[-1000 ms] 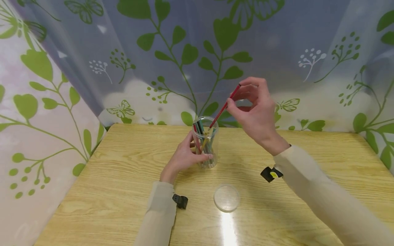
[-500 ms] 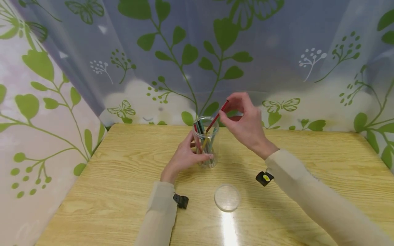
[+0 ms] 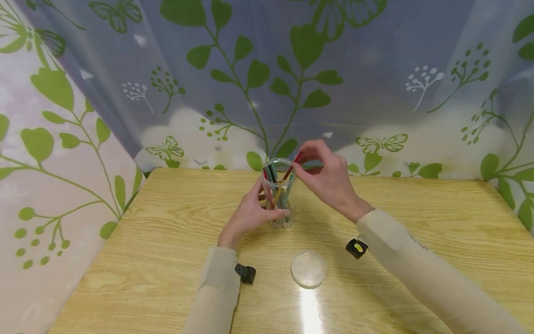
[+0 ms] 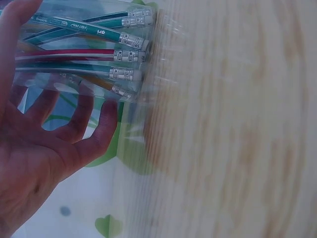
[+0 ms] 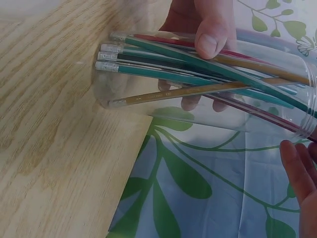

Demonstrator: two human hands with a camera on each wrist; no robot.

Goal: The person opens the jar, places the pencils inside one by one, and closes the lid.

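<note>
A clear round jar (image 3: 273, 185) stands upright near the table's far edge, holding several pencils, teal, red and gold. My left hand (image 3: 249, 211) grips its side, thumb in front and fingers around the back. Between my right thumb and fingers a red pencil (image 3: 289, 172) is pinched by its upper end, slanting down through the jar's mouth. That right hand (image 3: 327, 178) is beside the rim, at its right. In the left wrist view, white erasers on metal bands end the teal pencil (image 4: 84, 27) and its neighbours at the jar's base. The right wrist view shows my left thumb (image 5: 208, 43) against the wall.
A clear round lid (image 3: 308, 269) lies flat on the wooden table (image 3: 167, 260), in front of the jar. Behind the table hangs a curtain (image 3: 367, 93) printed with green leaves and butterflies. Similar patterned cloth (image 3: 79, 153) runs along the left.
My right hand has moved down and left, taking the red pencil deeper into the jar. The left hand and jar have stayed in place.
</note>
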